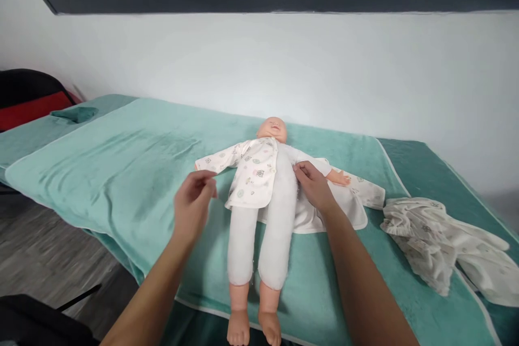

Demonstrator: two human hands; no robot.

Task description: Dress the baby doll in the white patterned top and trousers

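A baby doll (279, 194) with a white cloth body lies on its back, its feet toward me. A white printed baby shirt (253, 173) covers one of its arms and half of its chest. The shirt's other half lies spread under the doll on the right, its empty sleeve (368, 192) beyond the doll's bare hand. My left hand (193, 203) hovers beside the covered sleeve, fingers curled together, with nothing visible in them. My right hand (313, 181) is closed at the doll's uncovered side, below the armpit; what its fingertips pinch is hidden.
Crumpled white printed baby trousers (438, 238) lie at the right. Under everything is a light green towel (133, 157) on a darker green cover (421, 165). A white wall (259, 65) stands behind the table. A black and red chair (32, 100) is at the far left.
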